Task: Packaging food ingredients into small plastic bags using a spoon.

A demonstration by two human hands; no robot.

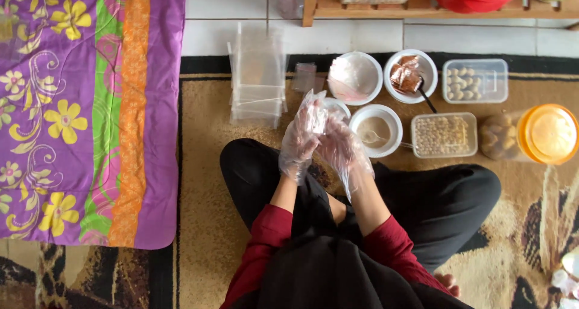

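I see both hands in loose clear plastic gloves, pressed together above my lap. My left hand (300,141) curls around my right hand (341,149), apparently shaping something between the palms; what they grip I cannot tell. Just ahead sit a white bowl of brown powder (376,130) and a clear tub of peanuts (444,135), within easy reach.
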